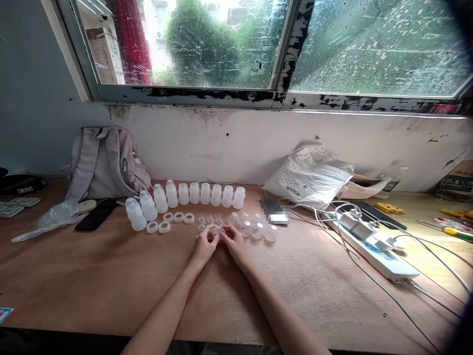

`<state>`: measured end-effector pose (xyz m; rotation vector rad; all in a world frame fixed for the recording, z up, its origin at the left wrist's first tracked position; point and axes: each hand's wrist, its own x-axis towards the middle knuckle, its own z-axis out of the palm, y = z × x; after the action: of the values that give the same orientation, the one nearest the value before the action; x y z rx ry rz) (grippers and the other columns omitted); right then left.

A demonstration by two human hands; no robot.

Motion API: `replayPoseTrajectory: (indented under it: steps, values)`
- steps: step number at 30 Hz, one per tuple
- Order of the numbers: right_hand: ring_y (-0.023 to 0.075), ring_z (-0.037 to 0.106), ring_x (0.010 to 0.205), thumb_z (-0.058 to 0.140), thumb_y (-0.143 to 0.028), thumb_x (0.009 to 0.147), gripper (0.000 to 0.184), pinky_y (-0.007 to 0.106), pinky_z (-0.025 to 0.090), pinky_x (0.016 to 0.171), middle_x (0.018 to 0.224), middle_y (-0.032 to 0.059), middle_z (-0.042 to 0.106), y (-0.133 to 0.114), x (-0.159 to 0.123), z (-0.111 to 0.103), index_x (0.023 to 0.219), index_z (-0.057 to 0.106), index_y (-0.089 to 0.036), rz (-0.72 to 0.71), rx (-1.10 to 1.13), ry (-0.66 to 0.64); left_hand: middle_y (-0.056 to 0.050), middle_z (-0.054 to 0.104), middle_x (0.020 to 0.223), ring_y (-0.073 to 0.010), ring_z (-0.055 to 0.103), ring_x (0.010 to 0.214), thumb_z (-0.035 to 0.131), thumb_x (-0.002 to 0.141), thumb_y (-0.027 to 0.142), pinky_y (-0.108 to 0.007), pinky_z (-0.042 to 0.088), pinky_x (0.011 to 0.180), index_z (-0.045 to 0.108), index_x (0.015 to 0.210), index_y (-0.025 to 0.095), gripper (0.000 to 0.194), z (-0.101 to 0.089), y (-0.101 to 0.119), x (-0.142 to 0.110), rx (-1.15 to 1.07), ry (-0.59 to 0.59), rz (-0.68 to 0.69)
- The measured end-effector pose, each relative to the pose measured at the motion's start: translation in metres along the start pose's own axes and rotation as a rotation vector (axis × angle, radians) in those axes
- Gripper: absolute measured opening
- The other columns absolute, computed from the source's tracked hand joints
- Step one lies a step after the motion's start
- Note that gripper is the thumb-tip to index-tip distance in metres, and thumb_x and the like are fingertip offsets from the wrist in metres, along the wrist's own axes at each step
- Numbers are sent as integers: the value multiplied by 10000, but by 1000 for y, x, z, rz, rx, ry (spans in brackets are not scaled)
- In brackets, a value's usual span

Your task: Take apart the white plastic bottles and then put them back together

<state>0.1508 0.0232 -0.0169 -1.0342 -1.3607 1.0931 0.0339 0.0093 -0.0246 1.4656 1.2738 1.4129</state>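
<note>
My left hand [204, 245] and my right hand [234, 244] meet over the wooden table [111, 291], fingers pinched together on a small clear plastic nipple piece [219, 230] held between them. Just beyond stands a curved row of several small white bottles [185, 195]. In front of the bottles lie white screw rings [173, 218], clear nipples [210, 220] and clear round caps [258, 231].
A grey backpack [103, 162] leans on the wall at left, with a black phone [95, 215] and a plastic bag [51, 217] beside it. At right lie a crumpled plastic bag [310, 175] and a white power strip [369, 241] with cables. Tools [456, 231] sit far right.
</note>
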Motion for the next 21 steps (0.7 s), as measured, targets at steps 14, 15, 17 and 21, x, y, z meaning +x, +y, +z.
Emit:
replayPoseTrajectory:
  steps: [14, 15, 17, 21]
  values:
    - [133, 548, 530, 543, -248, 632, 121, 269, 481, 498, 625, -15, 550, 7, 1, 0, 711, 479, -182, 25, -100, -9, -40, 642, 783, -149, 618, 663, 520, 689, 129, -260, 504, 617, 561, 959, 217, 287, -1, -5, -1, 125, -58, 28]
    - [127, 530, 508, 535, -248, 634, 110, 257, 463, 469, 602, -25, 532, 8, 2, -1, 694, 465, -188, 27, -140, 3, -38, 640, 784, -146, 617, 664, 513, 697, 134, -256, 503, 619, 555, 969, 220, 289, -1, -4, -2, 153, -74, 37]
    - [121, 501, 488, 521, -241, 634, 93, 238, 426, 443, 574, -36, 509, 7, 2, -3, 661, 445, -195, 20, -232, 34, -29, 635, 777, -140, 613, 671, 512, 701, 146, -246, 499, 623, 549, 973, 227, 286, -1, -1, -4, 205, -100, 66]
    - [128, 503, 537, 507, -216, 624, 58, 240, 398, 507, 582, -27, 525, 3, 1, -5, 629, 455, -192, -24, -367, 67, -1, 618, 721, -125, 595, 648, 518, 695, 161, -221, 482, 599, 531, 932, 226, 247, -2, 9, -7, 288, -135, 100]
